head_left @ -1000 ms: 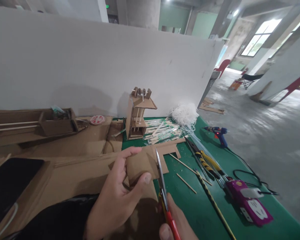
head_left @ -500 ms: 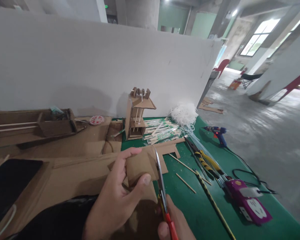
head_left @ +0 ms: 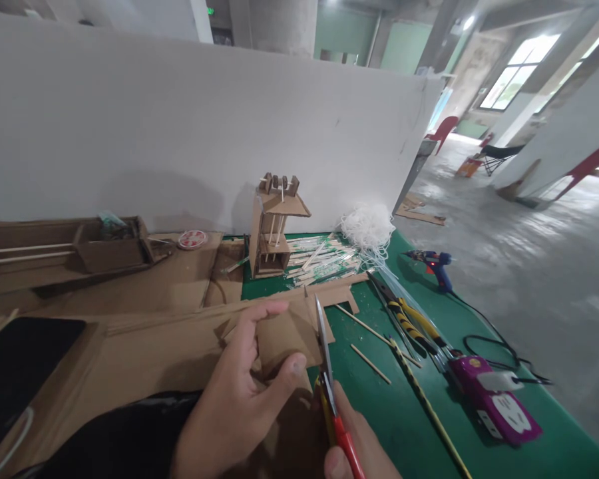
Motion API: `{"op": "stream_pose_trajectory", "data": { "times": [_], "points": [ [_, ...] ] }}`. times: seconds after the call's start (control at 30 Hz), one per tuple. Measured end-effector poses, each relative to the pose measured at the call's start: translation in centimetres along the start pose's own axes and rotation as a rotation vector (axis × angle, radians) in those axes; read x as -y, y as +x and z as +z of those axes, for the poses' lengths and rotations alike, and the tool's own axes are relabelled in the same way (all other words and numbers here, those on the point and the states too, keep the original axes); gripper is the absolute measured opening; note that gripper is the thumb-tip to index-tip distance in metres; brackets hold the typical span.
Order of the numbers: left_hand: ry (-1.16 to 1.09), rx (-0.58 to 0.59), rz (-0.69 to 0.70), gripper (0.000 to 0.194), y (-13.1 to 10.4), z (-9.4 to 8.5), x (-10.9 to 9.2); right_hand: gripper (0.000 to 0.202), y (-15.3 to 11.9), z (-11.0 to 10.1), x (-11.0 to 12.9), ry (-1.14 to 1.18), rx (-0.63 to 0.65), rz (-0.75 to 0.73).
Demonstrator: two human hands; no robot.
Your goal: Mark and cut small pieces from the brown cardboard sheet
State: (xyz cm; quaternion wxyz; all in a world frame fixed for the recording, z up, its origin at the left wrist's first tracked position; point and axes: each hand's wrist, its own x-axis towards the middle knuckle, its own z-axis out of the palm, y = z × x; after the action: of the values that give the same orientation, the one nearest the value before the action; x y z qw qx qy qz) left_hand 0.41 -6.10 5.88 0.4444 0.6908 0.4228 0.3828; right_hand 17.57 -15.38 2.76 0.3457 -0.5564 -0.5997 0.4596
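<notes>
My left hand (head_left: 254,379) grips a small brown piece of cardboard (head_left: 285,336) between thumb and fingers. In my right hand (head_left: 362,432) is a pair of scissors (head_left: 343,436) with red and yellow handles. The blades point away from me and lie along the right edge of the cardboard piece; whether they are cutting into it I cannot tell. Under both hands more cardboard (head_left: 164,339) covers the table. Beyond them stands a small cardboard tower (head_left: 271,233) with sticks and discs on top.
Wrapped sticks (head_left: 319,259) and tangled white cord (head_left: 367,227) lie behind. To the right are pliers (head_left: 409,319), a glue gun (head_left: 435,266) with its cable, a purple power strip (head_left: 499,402) and a patterned rod (head_left: 426,406). A black flat object (head_left: 27,379) rests left, a cardboard box (head_left: 110,249) behind it.
Both hands, with the cardboard piece and scissors, have shifted slightly to the right and a little down. Everything else on the table stays put.
</notes>
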Motion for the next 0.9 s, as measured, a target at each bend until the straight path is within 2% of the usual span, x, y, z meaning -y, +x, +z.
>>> {"op": "stream_pose_trajectory", "data": {
  "times": [0.1, 0.3, 0.9],
  "points": [
    [0.02, -0.005, 0.02, 0.044, 0.04, 0.04, -0.07, 0.079, 0.23, 0.12, -0.57, 0.064, 0.029, 0.039],
    [-0.009, 0.01, 0.003, 0.043, -0.12, 0.12, 0.02, 0.079, 0.62, 0.59, -0.53, 0.118, 0.024, 0.024],
    [-0.031, 0.026, -0.027, 0.043, -0.16, 0.02, 0.06, 0.077, 0.48, 0.83, -0.81, 0.138, 0.014, 0.021]
  ]
}}
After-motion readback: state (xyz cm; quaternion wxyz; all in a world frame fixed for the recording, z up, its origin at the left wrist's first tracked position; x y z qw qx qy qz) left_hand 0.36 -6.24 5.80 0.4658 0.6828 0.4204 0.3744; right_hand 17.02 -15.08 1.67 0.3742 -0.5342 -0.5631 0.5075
